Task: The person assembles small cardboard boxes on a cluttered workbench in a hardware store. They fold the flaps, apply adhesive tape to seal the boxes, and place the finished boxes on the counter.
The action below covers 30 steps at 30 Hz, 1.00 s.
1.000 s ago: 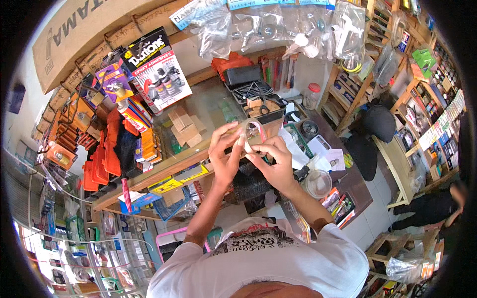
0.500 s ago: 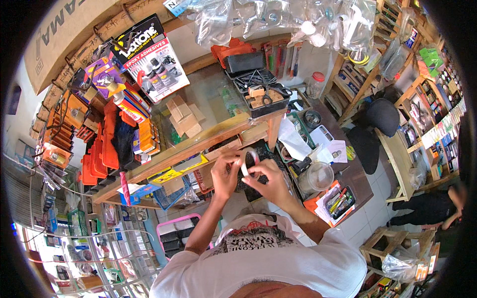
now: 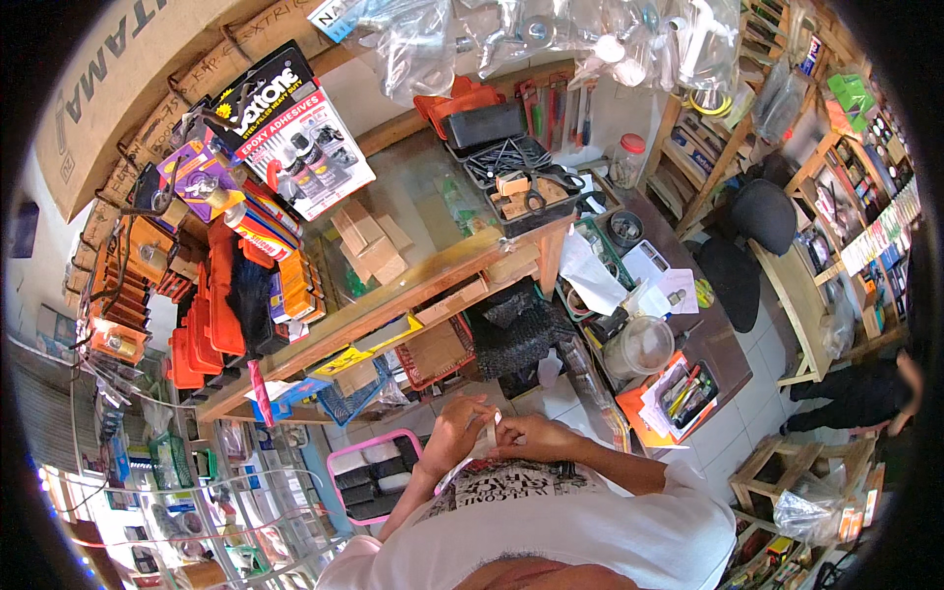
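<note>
A narrow pale roll of tape [image 3: 488, 436] is held close in front of my shirt, seen nearly edge-on. My left hand [image 3: 459, 430] grips it from one side, the fingers bent around it. On the other side my right hand [image 3: 528, 437] has its fingers closed in a pinch at the roll's edge. Whether a loose strip runs between the fingers is too small to tell.
Ahead stands a wooden-framed glass counter [image 3: 433, 258] with cardboard pieces [image 3: 369, 243] and a black tray of tools [image 3: 534, 197]. Toward the right are a plastic tub [image 3: 641, 344] and a pen box [image 3: 683, 396]. A pink-rimmed basket [image 3: 372, 477] sits lower left. Another person [image 3: 855, 393] is far right.
Both hands have drawn the tape roll down toward my chest. Its open ring faced me before; now it shows nearly edge-on, and my right fingers are closed more tightly.
</note>
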{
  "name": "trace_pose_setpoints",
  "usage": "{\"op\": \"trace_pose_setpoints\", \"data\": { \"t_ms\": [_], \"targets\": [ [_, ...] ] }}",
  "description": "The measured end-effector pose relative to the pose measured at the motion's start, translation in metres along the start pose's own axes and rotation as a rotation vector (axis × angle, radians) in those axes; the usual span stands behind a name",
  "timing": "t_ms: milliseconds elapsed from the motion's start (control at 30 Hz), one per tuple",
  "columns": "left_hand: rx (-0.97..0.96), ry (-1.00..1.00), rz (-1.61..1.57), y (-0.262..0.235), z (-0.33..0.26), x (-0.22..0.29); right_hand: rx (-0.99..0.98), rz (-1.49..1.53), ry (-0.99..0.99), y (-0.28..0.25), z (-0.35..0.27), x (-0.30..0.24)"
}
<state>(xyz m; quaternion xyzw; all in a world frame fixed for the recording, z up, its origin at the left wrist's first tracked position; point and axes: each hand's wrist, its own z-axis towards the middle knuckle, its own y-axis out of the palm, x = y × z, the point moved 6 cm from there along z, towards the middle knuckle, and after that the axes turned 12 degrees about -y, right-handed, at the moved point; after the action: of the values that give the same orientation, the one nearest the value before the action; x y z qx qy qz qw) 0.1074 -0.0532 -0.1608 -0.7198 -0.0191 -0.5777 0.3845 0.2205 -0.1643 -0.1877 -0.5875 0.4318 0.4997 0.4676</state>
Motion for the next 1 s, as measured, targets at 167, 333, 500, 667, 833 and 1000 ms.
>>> {"op": "trace_pose_setpoints", "data": {
  "t_ms": [167, 333, 500, 667, 833, 1000],
  "targets": [
    [0.023, 0.023, 0.151, -0.008, -0.002, -0.003, 0.004, 0.128, -0.052, 0.003, 0.004, 0.010],
    [0.040, 0.043, 0.226, -0.009, -0.005, -0.011, -0.072, 0.010, -0.032, 0.002, 0.011, 0.012],
    [0.056, 0.028, 0.195, -0.010, -0.009, -0.015, -0.137, -0.003, -0.064, 0.001, 0.015, 0.005],
    [0.026, 0.009, 0.158, -0.007, -0.009, -0.027, -0.386, -0.262, -0.119, -0.032, 0.012, 0.011],
    [-0.013, -0.038, 0.043, -0.013, -0.007, -0.018, -0.032, -0.510, -0.224, -0.131, 0.018, -0.073],
    [0.025, -0.014, 0.021, -0.012, -0.008, -0.016, 0.428, -0.575, -0.301, -0.201, 0.026, -0.121]
  ]
}}
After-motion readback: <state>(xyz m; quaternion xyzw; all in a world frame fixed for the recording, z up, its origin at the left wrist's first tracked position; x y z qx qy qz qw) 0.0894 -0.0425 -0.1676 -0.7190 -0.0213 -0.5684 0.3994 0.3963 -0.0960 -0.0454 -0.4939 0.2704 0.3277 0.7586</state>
